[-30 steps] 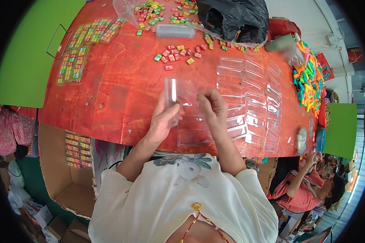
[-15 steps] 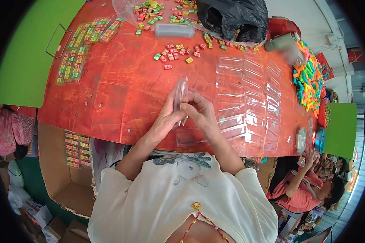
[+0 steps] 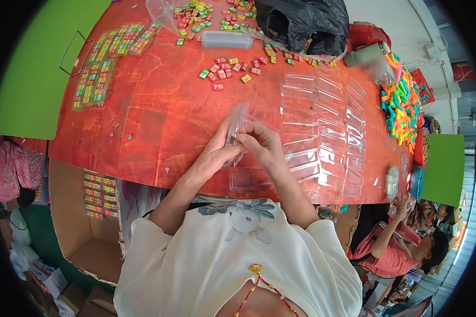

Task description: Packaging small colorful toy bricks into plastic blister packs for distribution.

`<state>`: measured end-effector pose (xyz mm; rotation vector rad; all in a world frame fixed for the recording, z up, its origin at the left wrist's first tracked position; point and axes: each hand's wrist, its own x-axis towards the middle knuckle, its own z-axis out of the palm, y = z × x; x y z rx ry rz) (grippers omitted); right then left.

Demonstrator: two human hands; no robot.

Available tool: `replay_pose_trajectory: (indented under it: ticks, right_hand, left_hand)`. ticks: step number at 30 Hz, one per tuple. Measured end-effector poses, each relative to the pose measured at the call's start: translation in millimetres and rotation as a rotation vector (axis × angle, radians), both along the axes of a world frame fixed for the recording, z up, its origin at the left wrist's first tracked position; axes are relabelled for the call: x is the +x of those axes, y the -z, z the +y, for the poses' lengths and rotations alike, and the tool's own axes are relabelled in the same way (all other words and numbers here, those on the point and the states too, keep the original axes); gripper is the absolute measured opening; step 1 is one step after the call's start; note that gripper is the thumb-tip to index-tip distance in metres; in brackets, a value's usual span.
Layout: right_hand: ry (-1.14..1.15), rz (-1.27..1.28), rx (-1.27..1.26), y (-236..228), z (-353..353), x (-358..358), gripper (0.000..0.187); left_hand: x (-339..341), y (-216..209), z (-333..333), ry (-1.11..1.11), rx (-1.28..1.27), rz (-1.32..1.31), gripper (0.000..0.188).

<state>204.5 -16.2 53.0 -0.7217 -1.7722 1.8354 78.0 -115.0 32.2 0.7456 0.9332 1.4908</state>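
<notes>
Holding a clear plastic case [image 3: 236,127] between both hands, we see it see-through, narrow and standing nearly upright above the red tabletop [image 3: 158,121]. Left hand [image 3: 217,153] and right hand [image 3: 260,141] each have their grip clamped on it, with empty clear trays [image 3: 322,121] just beside.

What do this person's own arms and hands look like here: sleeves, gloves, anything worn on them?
Both forearms are bare from the elbow down. The left hand and right hand wear no gloves, and no rings, watch or bracelets show. The short sleeves of a cream-white T-shirt with a pale printed motif on the chest end above the elbows. A gold pendant on a red beaded cord hangs at the chest.
</notes>
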Motion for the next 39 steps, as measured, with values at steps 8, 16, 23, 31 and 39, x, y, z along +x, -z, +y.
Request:
replay_pose_trajectory:
  ticks: [8, 16, 23, 31, 39]
  right_hand:
    - [-0.081, 0.017, -0.203, 0, 6, 4, 0.012]
    - [-0.09, 0.008, -0.175, -2, 5, 3, 0.009]
    - [-0.059, -0.016, -0.022, 0, 1, 5, 0.009]
    - [-0.034, 0.031, 0.027, -5, -2, 6, 0.006]
    - [-0.072, 0.057, -0.14, -7, 3, 13, 0.008]
  left_hand:
    - [0, 3, -4, 0.016, 0.035, -0.063, 0.073]
    - [1, 0, -2, -0.016, 0.002, -0.037, 0.074]
    - [5, -5, 2, -0.019, 0.015, -0.005, 0.07]
    - [8, -7, 1, -0.033, 0.038, 0.07, 0.069]
    - [7, -9, -3, 0.047, 0.049, -0.011, 0.067]
